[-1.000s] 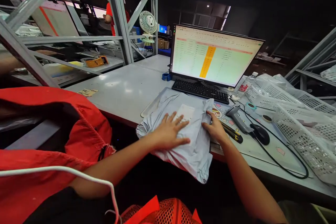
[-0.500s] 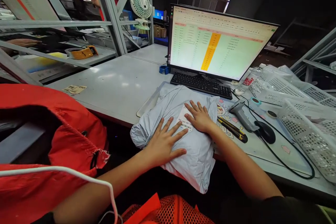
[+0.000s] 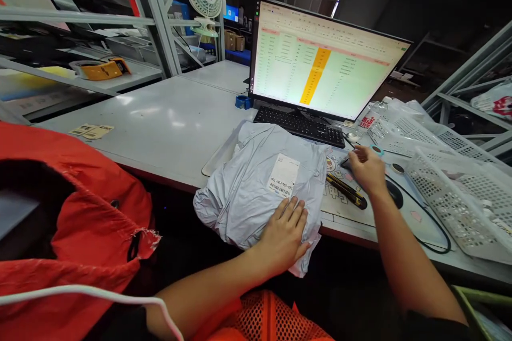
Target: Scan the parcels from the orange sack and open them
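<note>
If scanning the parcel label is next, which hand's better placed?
Likely the right hand: it is at the scanner, though its grip is hidden. The left hand rests on the parcel, near its upward-facing label.

A person's bare left hand (image 3: 285,232) lies palm down, fingers extended and close together, below the centre of the frame; the bare right hand (image 3: 366,168), fingers bent, tops a forearm (image 3: 404,248) angling up from lower right.

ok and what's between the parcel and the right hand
In the head view, a black-and-yellow knife lies between the parcel and the right hand, on the printed mat.
</note>
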Action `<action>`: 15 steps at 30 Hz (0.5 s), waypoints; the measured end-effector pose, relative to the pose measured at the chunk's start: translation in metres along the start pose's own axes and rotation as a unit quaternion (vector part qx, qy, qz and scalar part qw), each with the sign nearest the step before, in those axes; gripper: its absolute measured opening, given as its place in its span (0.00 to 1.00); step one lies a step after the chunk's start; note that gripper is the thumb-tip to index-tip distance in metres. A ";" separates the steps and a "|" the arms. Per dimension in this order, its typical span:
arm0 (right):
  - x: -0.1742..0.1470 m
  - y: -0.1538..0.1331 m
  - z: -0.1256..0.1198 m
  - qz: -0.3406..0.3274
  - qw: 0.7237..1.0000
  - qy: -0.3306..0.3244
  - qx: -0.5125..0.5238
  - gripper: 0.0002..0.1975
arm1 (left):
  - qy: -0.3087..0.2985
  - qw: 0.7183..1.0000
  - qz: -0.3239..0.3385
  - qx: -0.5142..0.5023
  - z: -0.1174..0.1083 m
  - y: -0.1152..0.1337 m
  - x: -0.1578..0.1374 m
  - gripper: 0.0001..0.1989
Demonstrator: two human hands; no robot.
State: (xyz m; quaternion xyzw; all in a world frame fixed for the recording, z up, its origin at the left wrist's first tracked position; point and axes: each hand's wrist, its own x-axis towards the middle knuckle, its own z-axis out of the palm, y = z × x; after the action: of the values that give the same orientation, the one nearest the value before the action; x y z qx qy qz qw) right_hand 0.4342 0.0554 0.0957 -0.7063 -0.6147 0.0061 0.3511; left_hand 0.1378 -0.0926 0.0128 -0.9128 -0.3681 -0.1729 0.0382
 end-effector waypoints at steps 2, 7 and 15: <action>0.006 0.025 -0.016 0.077 0.985 -0.007 -0.154 0.32 | 0.000 1.000 0.004 0.003 0.002 -0.001 -0.002 0.37; 0.008 0.038 0.005 0.162 0.935 -0.154 -0.276 0.32 | -0.014 1.000 0.012 0.004 0.000 -0.002 -0.003 0.37; 0.019 0.014 -0.023 0.137 0.962 -0.108 -0.209 0.19 | -0.031 0.999 0.022 0.009 -0.002 -0.004 -0.006 0.38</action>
State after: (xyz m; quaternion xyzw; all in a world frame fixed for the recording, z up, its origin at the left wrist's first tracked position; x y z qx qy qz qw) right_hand 0.4607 0.0612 0.1142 -0.8367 -0.5336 0.0018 0.1230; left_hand 0.1306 -0.0937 0.0125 -0.9252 -0.3505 -0.1400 0.0384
